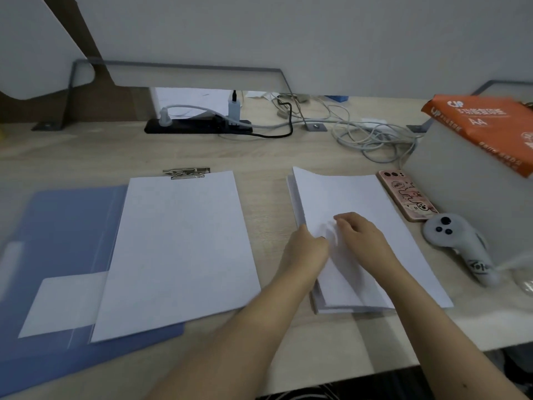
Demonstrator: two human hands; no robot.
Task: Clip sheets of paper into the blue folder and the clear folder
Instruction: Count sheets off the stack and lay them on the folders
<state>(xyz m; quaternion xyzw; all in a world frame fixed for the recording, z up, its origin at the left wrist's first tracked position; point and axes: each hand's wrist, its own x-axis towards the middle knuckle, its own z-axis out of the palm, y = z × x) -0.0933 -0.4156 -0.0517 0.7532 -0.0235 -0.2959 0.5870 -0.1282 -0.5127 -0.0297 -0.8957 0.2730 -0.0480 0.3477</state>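
Our left hand [305, 249] pinches the top sheet [346, 194] at its edge | right hand [360, 235] curled on it, grip unclear | light, floppy, creasable: we'd lift by a corner

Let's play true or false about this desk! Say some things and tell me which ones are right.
1. Both hands are on the stack of paper. True: the left hand and right hand both touch the stack of paper.
2. The phone lies on the blue folder. False: the phone lies on the desk right of the stack; the blue folder is far left.
3. A metal clip sits at the top of the left sheet. True: the metal clip is at the top edge of the left sheet.
4. Nothing is plugged into the power strip. False: the power strip has plugs in it.
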